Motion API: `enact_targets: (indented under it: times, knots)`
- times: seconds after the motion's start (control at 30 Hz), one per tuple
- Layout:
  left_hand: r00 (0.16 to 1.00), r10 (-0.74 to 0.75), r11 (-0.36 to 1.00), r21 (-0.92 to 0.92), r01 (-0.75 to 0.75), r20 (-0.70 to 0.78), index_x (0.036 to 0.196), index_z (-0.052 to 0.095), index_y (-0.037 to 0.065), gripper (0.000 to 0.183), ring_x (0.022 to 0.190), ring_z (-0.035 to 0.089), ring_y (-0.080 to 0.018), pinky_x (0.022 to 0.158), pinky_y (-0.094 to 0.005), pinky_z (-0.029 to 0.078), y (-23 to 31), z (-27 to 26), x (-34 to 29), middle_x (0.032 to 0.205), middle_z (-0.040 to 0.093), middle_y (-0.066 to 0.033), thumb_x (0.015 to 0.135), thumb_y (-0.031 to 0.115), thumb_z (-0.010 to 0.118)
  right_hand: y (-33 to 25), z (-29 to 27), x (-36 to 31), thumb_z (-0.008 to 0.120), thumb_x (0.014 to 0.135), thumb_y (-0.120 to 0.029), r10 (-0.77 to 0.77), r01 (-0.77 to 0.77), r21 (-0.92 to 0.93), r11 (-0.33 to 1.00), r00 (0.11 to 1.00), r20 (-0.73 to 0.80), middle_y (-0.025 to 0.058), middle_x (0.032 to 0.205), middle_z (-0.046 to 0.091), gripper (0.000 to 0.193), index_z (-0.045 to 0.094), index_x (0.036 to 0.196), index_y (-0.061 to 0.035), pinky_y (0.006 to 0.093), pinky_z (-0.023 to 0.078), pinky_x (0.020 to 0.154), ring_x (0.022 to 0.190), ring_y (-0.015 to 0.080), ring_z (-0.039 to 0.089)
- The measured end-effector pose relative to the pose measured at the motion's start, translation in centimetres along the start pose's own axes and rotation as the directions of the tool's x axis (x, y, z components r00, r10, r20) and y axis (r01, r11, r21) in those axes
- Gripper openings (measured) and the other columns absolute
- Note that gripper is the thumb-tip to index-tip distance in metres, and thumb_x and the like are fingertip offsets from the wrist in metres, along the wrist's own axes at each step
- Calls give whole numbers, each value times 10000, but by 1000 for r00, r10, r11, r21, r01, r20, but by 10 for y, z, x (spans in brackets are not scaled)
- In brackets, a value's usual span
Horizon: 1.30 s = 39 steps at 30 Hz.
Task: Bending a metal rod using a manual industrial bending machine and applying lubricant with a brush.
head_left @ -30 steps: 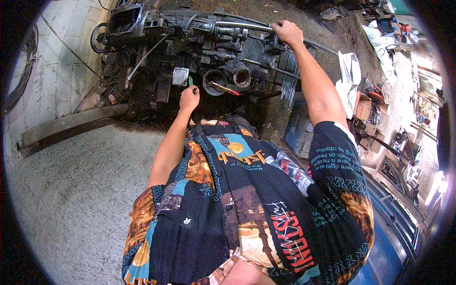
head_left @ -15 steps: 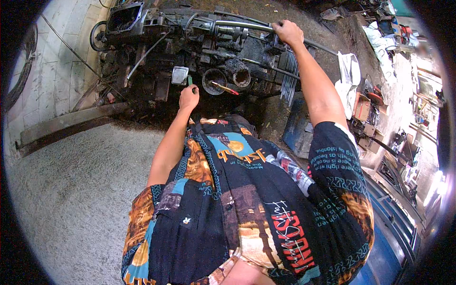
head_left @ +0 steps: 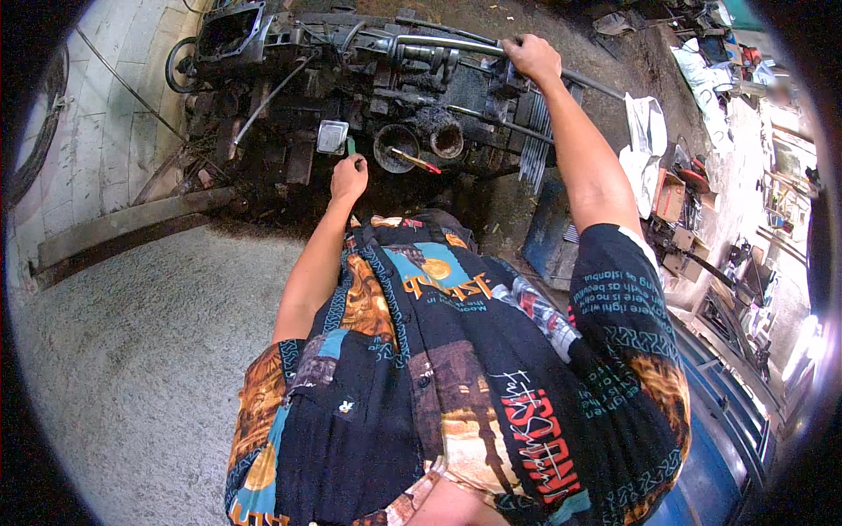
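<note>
A dark, greasy engine block [head_left: 351, 79] lies on the ground in front of me. My left hand [head_left: 348, 177] is closed around a small green-handled tool [head_left: 351, 145], its tip pointing toward the engine beside a small square metal tin [head_left: 332, 136]. My right hand [head_left: 530, 58] is stretched far forward and grips a long shiny metal pipe [head_left: 438, 44] running along the engine's top. Two round dark cans [head_left: 396, 145] sit near the engine's side, a red-handled tool [head_left: 419, 161] resting across one.
A long steel beam [head_left: 114, 232] lies on the rough concrete floor [head_left: 123, 368] to the left. White cloth [head_left: 645, 131], boxes and cluttered parts [head_left: 693, 228] fill the right side. A tiled wall [head_left: 105, 114] and a pulley wheel [head_left: 180, 66] stand at upper left.
None apart from a slight shift of the camera; both hands stay where they were.
</note>
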<state>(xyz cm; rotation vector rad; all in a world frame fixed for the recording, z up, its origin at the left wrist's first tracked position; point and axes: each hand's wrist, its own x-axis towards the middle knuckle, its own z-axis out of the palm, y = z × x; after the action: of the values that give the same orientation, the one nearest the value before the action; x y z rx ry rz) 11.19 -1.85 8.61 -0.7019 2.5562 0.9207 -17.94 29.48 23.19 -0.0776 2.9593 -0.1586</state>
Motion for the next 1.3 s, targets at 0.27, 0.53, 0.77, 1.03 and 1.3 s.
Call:
enact_targets:
  times: [0.27,0.53,0.77,1.03,1.3]
  knots:
    - [1000,-10,1000,-20,11,10,1030,661,105,205,954,616,-401,798,-480,505,-1,2,1,1005,648,-210,909,236,560,0,2,1,536,813,-585,-23,23,5,1000,1000,-20,191,1090,673,567,698,1064,-104,456,497,897,1037,356,637]
    - [999,22,1000,-20,-23,-27,1040,665,121,206,963,613,-407,807,-479,502,-5,4,3,1005,650,-211,894,239,580,0,1,0,546,803,-581,2,-2,46,999,1000,-10,199,1084,672,576,693,1061,-87,456,499,892,1030,361,639]
    - [1000,-30,999,-29,30,4,1046,664,122,209,963,617,-398,803,-470,503,-1,1,0,1019,653,-196,902,249,579,-4,1,0,537,806,-579,-11,11,0,1000,1000,-24,203,1076,673,570,702,1057,-94,451,501,892,1013,366,644]
    - [1000,-3,1000,-11,2,-17,1064,665,122,223,987,611,-393,814,-470,501,-3,2,0,1034,648,-200,910,251,569,-4,1,-2,548,811,-569,-18,20,56,998,999,-36,206,1069,674,555,705,1053,-96,453,505,880,1006,370,645]
    - [1000,16,1000,-15,-16,-19,1068,664,126,229,991,606,-392,829,-473,497,-8,5,3,1054,642,-194,916,263,560,-7,1,-2,552,806,-570,-19,20,23,1000,999,-38,208,1050,678,553,705,1050,-96,456,509,871,1000,371,648]
